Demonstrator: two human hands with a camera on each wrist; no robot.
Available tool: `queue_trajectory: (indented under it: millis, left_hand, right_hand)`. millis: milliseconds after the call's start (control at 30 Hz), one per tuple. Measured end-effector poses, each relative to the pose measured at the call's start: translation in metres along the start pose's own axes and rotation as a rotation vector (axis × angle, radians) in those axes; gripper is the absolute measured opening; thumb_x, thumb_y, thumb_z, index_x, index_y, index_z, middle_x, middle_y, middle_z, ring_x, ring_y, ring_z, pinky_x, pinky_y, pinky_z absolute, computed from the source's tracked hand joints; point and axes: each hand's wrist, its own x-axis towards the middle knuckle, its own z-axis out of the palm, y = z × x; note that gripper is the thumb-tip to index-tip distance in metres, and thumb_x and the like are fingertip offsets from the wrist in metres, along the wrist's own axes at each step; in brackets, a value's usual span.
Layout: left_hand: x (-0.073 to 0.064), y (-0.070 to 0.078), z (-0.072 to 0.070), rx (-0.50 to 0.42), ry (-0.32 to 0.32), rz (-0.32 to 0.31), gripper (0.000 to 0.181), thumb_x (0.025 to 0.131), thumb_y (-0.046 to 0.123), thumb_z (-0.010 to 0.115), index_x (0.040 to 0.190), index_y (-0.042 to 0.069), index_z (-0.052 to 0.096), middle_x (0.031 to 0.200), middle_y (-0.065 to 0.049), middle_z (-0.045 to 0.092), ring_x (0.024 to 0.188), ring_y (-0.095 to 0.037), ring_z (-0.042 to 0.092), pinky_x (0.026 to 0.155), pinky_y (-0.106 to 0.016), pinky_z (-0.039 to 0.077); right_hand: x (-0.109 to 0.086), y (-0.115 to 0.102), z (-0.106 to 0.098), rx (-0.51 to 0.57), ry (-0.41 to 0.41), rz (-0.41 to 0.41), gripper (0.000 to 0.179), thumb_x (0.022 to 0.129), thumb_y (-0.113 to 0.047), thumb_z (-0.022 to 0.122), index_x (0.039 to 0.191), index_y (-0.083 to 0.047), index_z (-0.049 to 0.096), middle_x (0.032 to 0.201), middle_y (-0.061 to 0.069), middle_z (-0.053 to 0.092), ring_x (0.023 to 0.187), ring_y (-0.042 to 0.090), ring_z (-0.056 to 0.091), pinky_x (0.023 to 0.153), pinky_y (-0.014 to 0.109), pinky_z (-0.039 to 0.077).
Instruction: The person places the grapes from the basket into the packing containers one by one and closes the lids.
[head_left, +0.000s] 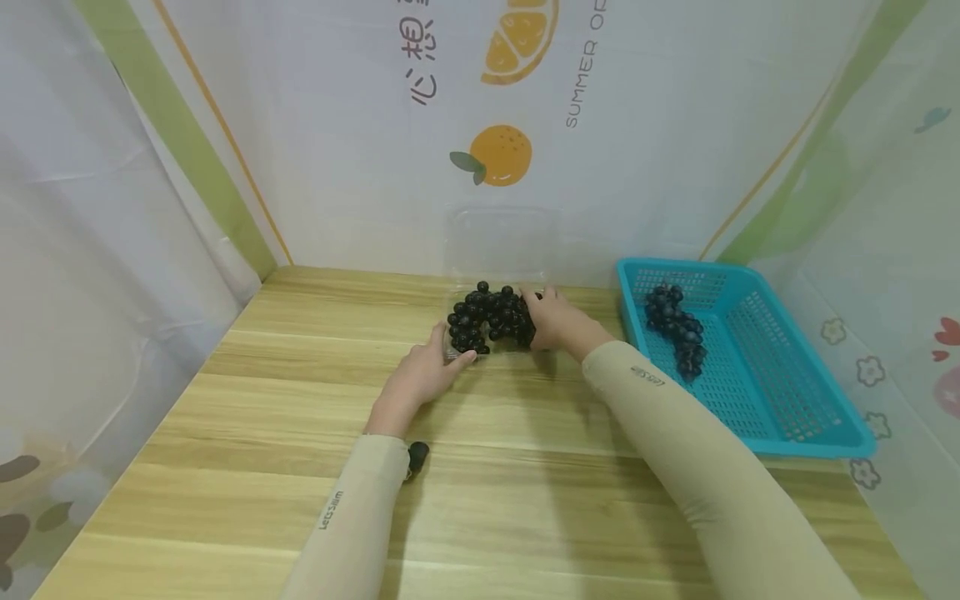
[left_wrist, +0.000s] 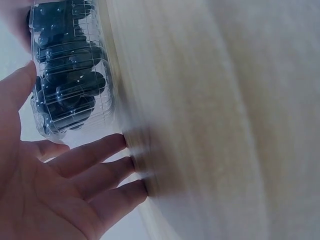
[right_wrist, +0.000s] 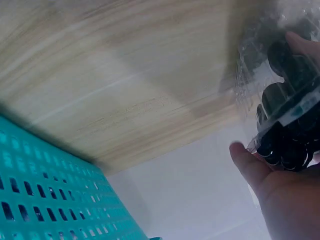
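Observation:
A clear plastic clamshell box (left_wrist: 107, 107) packed with dark grapes (head_left: 468, 321) sits on the table in front of me, its transparent lid (head_left: 498, 242) raised against the backdrop. My left hand (head_left: 423, 371) is at the box's near left corner. In the left wrist view its thumb lies by the rim and its other fingers extend loosely beside the box, tips at the tabletop. At the box's right end, my right hand (head_left: 557, 318) holds a bunch of grapes (right_wrist: 295, 120) low in the box. One finger of it shows through the plastic, against the grapes.
A blue-green perforated basket (head_left: 780, 367) stands on the right of the wooden table (head_left: 247, 450), with another bunch of dark grapes (head_left: 678, 329) inside. Beside my left sleeve lies a small dark object (head_left: 417, 455). A printed fabric backdrop (head_left: 360, 192) hangs behind the table.

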Motion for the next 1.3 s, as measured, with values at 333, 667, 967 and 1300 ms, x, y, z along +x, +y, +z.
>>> queue_trajectory:
  millis: [333, 667, 967, 1300]
  left_hand:
    - [-0.002, 0.001, 0.0, 0.001, -0.018, -0.004, 0.097, 0.106, 0.065, 0.052, 0.173, 0.012, 0.006, 0.157, -0.027, 0.054, 0.136, -0.052, 0.059, 0.117, -0.065, 0.047]
    - [-0.003, 0.001, -0.001, 0.002, -0.021, -0.01, 0.097, 0.106, 0.065, 0.052, 0.173, 0.012, 0.007, 0.156, -0.027, 0.055, 0.137, -0.051, 0.059, 0.117, -0.065, 0.046]
    - [0.0, 0.002, -0.002, 0.011, -0.017, -0.008, 0.096, 0.105, 0.065, 0.052, 0.173, 0.012, 0.008, 0.154, -0.029, 0.057, 0.136, -0.052, 0.059, 0.117, -0.066, 0.046]
    - [0.0, 0.002, -0.003, 0.023, -0.026, -0.015, 0.095, 0.107, 0.064, 0.05, 0.173, 0.014, 0.005, 0.155, -0.029, 0.055, 0.134, -0.052, 0.061, 0.115, -0.066, 0.048]
  right_hand:
    - [-0.001, 0.002, 0.0, -0.132, 0.087, -0.072, 0.106, 0.092, -0.019, 0.084, 0.172, -0.011, 0.015, 0.163, 0.037, 0.032, 0.151, 0.054, 0.038, 0.116, 0.059, 0.05]
    - [-0.003, 0.0, 0.011, -0.239, 0.063, -0.048, 0.11, 0.095, -0.049, 0.079, 0.173, -0.015, 0.009, 0.176, 0.032, 0.002, 0.154, 0.06, 0.03, 0.102, 0.058, 0.059]
    - [-0.013, 0.0, -0.016, -0.21, -0.043, -0.012, 0.12, 0.091, -0.054, 0.082, 0.174, -0.02, 0.002, 0.178, 0.027, -0.002, 0.156, 0.056, 0.031, 0.116, 0.066, 0.046]
    - [-0.039, -0.007, -0.062, -0.16, -0.212, -0.051, 0.101, 0.098, -0.033, 0.079, 0.172, -0.009, 0.014, 0.178, 0.028, 0.007, 0.163, 0.049, 0.02, 0.125, 0.065, 0.035]
